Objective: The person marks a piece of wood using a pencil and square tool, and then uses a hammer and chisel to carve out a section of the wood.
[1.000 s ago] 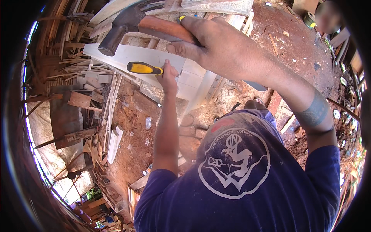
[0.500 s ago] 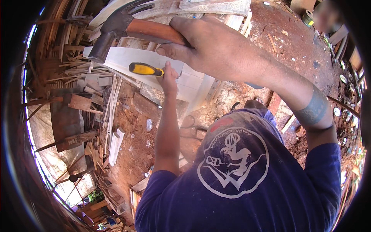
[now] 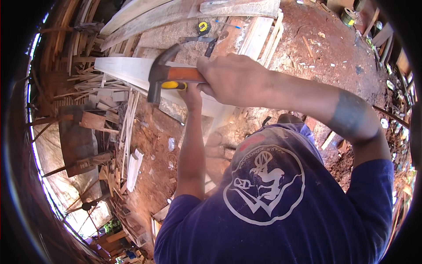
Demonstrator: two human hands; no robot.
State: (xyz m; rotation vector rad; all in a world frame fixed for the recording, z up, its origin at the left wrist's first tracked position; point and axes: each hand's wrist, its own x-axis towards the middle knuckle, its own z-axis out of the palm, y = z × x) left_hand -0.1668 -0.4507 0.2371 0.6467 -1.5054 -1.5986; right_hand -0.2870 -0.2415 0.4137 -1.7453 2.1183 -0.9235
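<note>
Our right hand (image 3: 235, 81) grips a brown-handled, dark metal claw hammer (image 3: 176, 73).
Below, our left hand (image 3: 192, 97) clasps a rounded yellow-and-black tool handle (image 3: 172, 85) over a long pale wooden board (image 3: 121, 67).

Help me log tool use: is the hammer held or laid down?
Held: the right hand grips the hammer by its brown handle, with the metal head sticking out to the left.

Yellow tape measure (image 3: 203, 27), spool (image 3: 348, 17), reddish dirt floor (image 3: 325, 79)
</note>
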